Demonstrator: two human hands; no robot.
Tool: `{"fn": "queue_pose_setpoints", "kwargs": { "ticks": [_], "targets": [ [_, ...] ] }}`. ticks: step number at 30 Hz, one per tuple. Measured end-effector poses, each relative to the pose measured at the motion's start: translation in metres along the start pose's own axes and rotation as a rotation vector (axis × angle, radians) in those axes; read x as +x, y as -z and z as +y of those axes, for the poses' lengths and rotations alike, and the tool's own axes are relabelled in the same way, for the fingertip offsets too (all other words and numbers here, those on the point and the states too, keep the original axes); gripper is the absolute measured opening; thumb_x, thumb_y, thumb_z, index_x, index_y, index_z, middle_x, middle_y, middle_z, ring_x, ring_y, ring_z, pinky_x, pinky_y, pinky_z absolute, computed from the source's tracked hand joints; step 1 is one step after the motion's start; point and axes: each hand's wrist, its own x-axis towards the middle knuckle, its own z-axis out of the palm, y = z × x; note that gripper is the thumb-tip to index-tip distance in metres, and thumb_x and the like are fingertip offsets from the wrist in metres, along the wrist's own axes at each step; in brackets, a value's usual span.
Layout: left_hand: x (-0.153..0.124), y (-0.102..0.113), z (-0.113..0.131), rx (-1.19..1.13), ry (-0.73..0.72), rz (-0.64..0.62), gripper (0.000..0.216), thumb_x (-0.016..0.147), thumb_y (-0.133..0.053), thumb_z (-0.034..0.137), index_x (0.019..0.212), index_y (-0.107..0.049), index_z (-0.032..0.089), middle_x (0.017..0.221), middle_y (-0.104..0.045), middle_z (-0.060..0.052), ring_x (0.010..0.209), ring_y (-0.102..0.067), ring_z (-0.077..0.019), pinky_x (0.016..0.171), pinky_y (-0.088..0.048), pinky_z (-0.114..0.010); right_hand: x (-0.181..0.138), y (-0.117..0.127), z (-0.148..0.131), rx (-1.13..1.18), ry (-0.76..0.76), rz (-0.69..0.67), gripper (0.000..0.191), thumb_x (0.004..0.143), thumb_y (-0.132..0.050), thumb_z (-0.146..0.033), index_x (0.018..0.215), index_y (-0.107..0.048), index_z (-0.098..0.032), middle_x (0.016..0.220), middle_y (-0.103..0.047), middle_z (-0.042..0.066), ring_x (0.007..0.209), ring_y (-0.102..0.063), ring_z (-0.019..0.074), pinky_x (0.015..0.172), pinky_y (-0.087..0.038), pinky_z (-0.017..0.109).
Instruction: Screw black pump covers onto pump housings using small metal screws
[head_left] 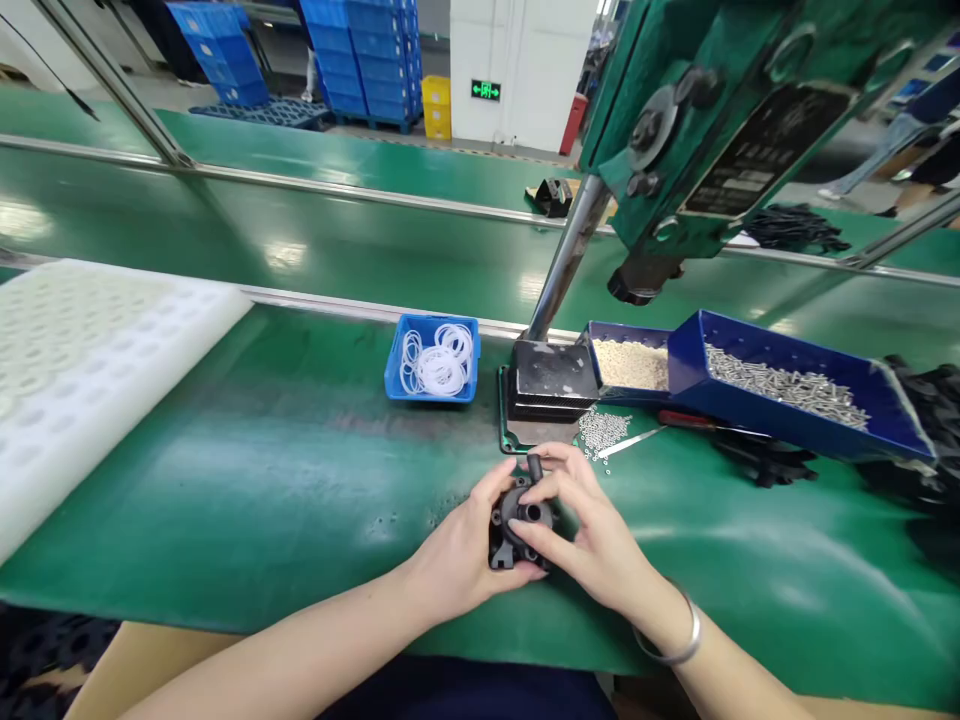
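A black plastic housing part [517, 515] with a short tube on top sits between both my hands, just above the green table [262, 480]. My left hand [461, 555] wraps around its left side, fingers closed on it. My right hand [581, 525] grips it from the right, thumb and fingers pressed on its top. A metal bracelet is on my right wrist. Directly behind the part stands the black base block [551, 375] of a green press machine [720, 110].
A small blue bin of white rings [435, 360] sits behind left. Two dark blue trays hold white pellets [630, 362] and metal screws [780, 385]. Loose small screws [604, 430] and a screwdriver [675, 425] lie nearby. A white foam tray [82, 360] is at left. Black parts [930, 440] pile at right.
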Motion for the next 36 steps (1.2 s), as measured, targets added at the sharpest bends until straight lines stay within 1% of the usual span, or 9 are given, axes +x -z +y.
{"fn": "queue_pose_setpoints", "kwargs": {
  "ticks": [3, 5, 8, 11, 15, 19, 29, 33, 36],
  "targets": [
    [0.001, 0.0, -0.003, 0.006, -0.126, -0.006, 0.082, 0.08, -0.08, 0.027, 0.144, -0.029, 0.032, 0.14, -0.05, -0.012, 0.131, -0.054, -0.0279, 0.108, -0.049, -0.046, -0.002, -0.004, 0.005, 0.034, -0.058, -0.01, 0.02, 0.091, -0.066, -0.03, 0.09, -0.047, -0.024, 0.129, -0.046, 0.011, 0.13, -0.046, 0.0265, 0.107, -0.044, 0.045],
    [0.002, 0.0, -0.005, 0.011, -0.156, -0.021, 0.073, 0.08, -0.08, 0.027, 0.139, -0.036, 0.031, 0.138, -0.05, -0.011, 0.131, -0.053, -0.0268, 0.107, -0.049, -0.044, -0.002, -0.006, 0.007, 0.055, -0.061, -0.041, 0.024, 0.093, -0.064, -0.03, 0.085, -0.042, -0.024, 0.127, -0.046, 0.011, 0.132, -0.043, 0.0258, 0.108, -0.043, 0.044],
    [0.003, 0.0, -0.007, 0.034, -0.152, -0.009, 0.072, 0.079, -0.081, 0.026, 0.137, -0.038, 0.029, 0.137, -0.05, -0.012, 0.129, -0.054, -0.0264, 0.105, -0.05, -0.042, -0.002, -0.006, 0.009, 0.083, -0.057, -0.077, 0.025, 0.094, -0.062, -0.03, 0.084, -0.04, -0.024, 0.125, -0.044, 0.011, 0.132, -0.043, 0.0245, 0.109, -0.042, 0.042],
    [0.004, -0.001, -0.007, 0.06, -0.156, 0.002, 0.071, 0.076, -0.082, 0.025, 0.134, -0.041, 0.028, 0.133, -0.054, -0.012, 0.125, -0.058, -0.0266, 0.102, -0.052, -0.042, -0.004, -0.007, 0.01, 0.091, -0.054, -0.062, 0.026, 0.094, -0.062, -0.03, 0.084, -0.038, -0.024, 0.126, -0.042, 0.01, 0.128, -0.045, 0.0235, 0.107, -0.043, 0.041],
    [0.004, -0.001, -0.006, 0.074, -0.157, 0.027, 0.069, 0.076, -0.082, 0.026, 0.131, -0.042, 0.027, 0.131, -0.056, -0.011, 0.121, -0.061, -0.0271, 0.099, -0.053, -0.043, -0.007, -0.014, 0.012, 0.07, -0.044, -0.01, 0.026, 0.094, -0.061, -0.032, 0.085, -0.038, -0.024, 0.128, -0.04, 0.011, 0.125, -0.047, 0.0231, 0.105, -0.044, 0.041],
    [0.004, 0.001, -0.003, 0.072, -0.103, 0.009, 0.063, 0.075, -0.082, 0.028, 0.127, -0.046, 0.026, 0.13, -0.058, -0.01, 0.119, -0.062, -0.0269, 0.099, -0.052, -0.044, -0.009, -0.019, 0.013, 0.033, -0.01, 0.065, 0.026, 0.093, -0.059, -0.032, 0.084, -0.037, -0.024, 0.126, -0.042, 0.012, 0.128, -0.044, 0.0246, 0.105, -0.043, 0.041],
    [0.006, 0.004, 0.004, 0.108, -0.071, -0.005, 0.06, 0.074, -0.083, 0.028, 0.122, -0.047, 0.024, 0.125, -0.06, -0.009, 0.117, -0.061, -0.0258, 0.1, -0.05, -0.044, -0.011, -0.03, 0.015, 0.034, 0.007, 0.168, 0.028, 0.093, -0.059, -0.036, 0.082, -0.035, -0.024, 0.126, -0.042, 0.012, 0.13, -0.042, 0.024, 0.109, -0.038, 0.041],
    [0.006, 0.004, 0.004, 0.111, -0.076, 0.003, 0.059, 0.074, -0.083, 0.028, 0.121, -0.047, 0.024, 0.124, -0.061, -0.008, 0.116, -0.061, -0.0256, 0.099, -0.051, -0.043, -0.012, -0.031, 0.016, 0.063, 0.004, 0.173, 0.028, 0.094, -0.058, -0.036, 0.083, -0.035, -0.024, 0.127, -0.042, 0.012, 0.132, -0.04, 0.0236, 0.11, -0.037, 0.04],
    [0.006, 0.003, 0.004, 0.099, -0.093, 0.015, 0.059, 0.074, -0.083, 0.029, 0.121, -0.047, 0.024, 0.123, -0.06, -0.008, 0.115, -0.061, -0.025, 0.097, -0.051, -0.042, -0.013, -0.026, 0.014, 0.103, -0.022, 0.14, 0.027, 0.094, -0.058, -0.036, 0.084, -0.036, -0.024, 0.13, -0.04, 0.012, 0.132, -0.041, 0.0227, 0.11, -0.037, 0.039]
  ]
}}
